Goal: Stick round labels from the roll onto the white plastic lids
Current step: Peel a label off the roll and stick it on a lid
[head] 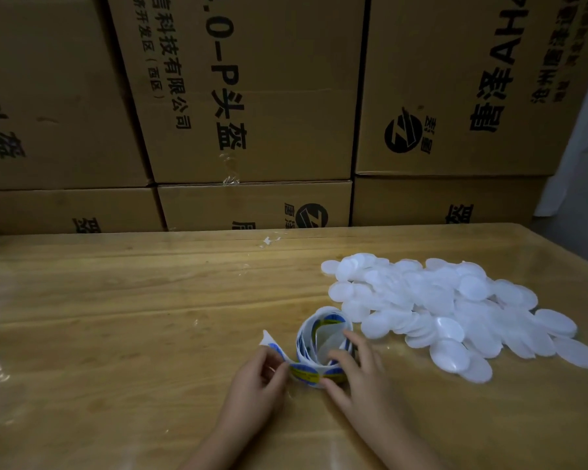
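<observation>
Tearing looms if my left hand, pinching the strip beside the roll, yanks against my right hand gripping it.

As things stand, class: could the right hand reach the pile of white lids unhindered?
Probably yes. The right hand holds the label roll right beside the pile of lids, with only bare table between them. It would first have to let go of the roll.
</observation>
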Demonstrator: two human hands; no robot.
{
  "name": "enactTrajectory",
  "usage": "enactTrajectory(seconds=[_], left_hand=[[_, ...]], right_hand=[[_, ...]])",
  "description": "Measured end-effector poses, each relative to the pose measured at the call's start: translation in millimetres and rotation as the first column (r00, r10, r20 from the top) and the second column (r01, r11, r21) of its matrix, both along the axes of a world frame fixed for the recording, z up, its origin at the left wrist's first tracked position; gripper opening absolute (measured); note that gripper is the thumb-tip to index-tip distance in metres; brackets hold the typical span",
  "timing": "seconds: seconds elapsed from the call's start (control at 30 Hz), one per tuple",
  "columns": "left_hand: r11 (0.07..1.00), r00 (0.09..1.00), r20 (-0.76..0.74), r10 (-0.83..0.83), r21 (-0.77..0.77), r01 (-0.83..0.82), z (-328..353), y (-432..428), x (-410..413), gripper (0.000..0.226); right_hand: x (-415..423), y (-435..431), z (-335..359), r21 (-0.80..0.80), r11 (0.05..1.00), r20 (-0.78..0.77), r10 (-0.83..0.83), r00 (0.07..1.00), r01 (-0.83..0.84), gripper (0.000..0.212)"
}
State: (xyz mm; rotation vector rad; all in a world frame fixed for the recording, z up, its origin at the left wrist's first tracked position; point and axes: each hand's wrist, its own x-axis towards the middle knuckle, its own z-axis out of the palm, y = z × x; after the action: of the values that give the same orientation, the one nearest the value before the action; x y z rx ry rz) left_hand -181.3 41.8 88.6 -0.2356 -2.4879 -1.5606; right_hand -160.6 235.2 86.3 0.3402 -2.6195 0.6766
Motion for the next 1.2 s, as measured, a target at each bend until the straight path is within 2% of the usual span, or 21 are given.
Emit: enactTrajectory(seconds=[0.13, 0.2, 0.33, 0.47, 0.6, 0.67, 0.73, 0.83, 0.93, 1.03, 1.2], left_hand=[[0.984, 0.997, 0.026, 0.071, 0.162, -0.074, 0.6, 11.8, -14.9, 0.034], [0.978, 0.998, 0.049, 0.043, 0.204, -0.053, 2.0, 20.5, -17.0, 0.037], [0.988, 0.993, 0.081, -0.087, 0.132, 0.076, 3.2, 26.7, -19.3, 0.031], [0.972, 0.982, 0.156, -0.102, 0.228, 0.065, 3.5, 21.2, -21.0, 0.031], [0.962, 0.974, 0.155, -0.168, 0.239, 0.128, 6.9, 20.7, -17.1, 0.034], [0.971, 0.972, 0.137, -0.189, 0.174, 0.165, 6.5, 20.7, -16.1, 0.034], [0.974, 0.968, 0.121, -0.221, 0.084, 0.212, 4.0, 20.8, -14.5, 0.031], [0.942, 0.944, 0.073, -0.321, -0.073, 0.327, 0.8, 21.5, -10.5, 0.028], [0.905, 0.918, 0.028, -0.396, -0.157, 0.395, -1.3, 22.7, -12.0, 0.026], [0.92, 0.931, 0.032, -0.365, -0.142, 0.366, -1.7, 20.7, -20.5, 0.019], [0.965, 0.963, 0.085, -0.256, -0.026, 0.259, 4.9, 19.9, -23.9, 0.018]], right_hand=[[-15.1, -22.5, 1.0, 0.027, 0.998, -0.021, -0.056, 0.998, 0.057, 0.034], [-23.0, -28.2, 1.0, 0.015, 0.997, -0.026, -0.079, 0.997, 0.079, 0.036], [-41.3, -28.5, -1.7, -0.013, 0.996, -0.032, -0.089, 0.996, 0.088, 0.034], [-42.3, -25.3, -4.6, -0.131, 0.991, -0.066, -0.02, 0.998, 0.011, 0.038], [-40.2, -13.0, -1.4, -0.333, 0.94, 0.006, 0.076, 0.997, -0.069, 0.051], [-42.0, -0.5, 0.7, -0.437, 0.899, 0.008, 0.019, 1.0, -0.014, 0.044], [-42.9, 16.7, 2.8, -0.49, 0.867, -0.005, -0.106, 0.994, 0.09, 0.027], [-44.2, 41.6, 3.0, -0.453, 0.843, 0.037, -0.305, 0.952, 0.288, 0.016], [-44.1, 49.1, 2.3, -0.403, 0.831, 0.095, -0.378, 0.921, 0.383, 0.017], [-44.6, 43.9, 3.9, -0.258, 0.869, 0.143, -0.397, 0.907, 0.422, 0.017], [-44.3, 38.3, 9.3, -0.068, 0.901, 0.169, -0.412, 0.895, 0.428, 0.024]])
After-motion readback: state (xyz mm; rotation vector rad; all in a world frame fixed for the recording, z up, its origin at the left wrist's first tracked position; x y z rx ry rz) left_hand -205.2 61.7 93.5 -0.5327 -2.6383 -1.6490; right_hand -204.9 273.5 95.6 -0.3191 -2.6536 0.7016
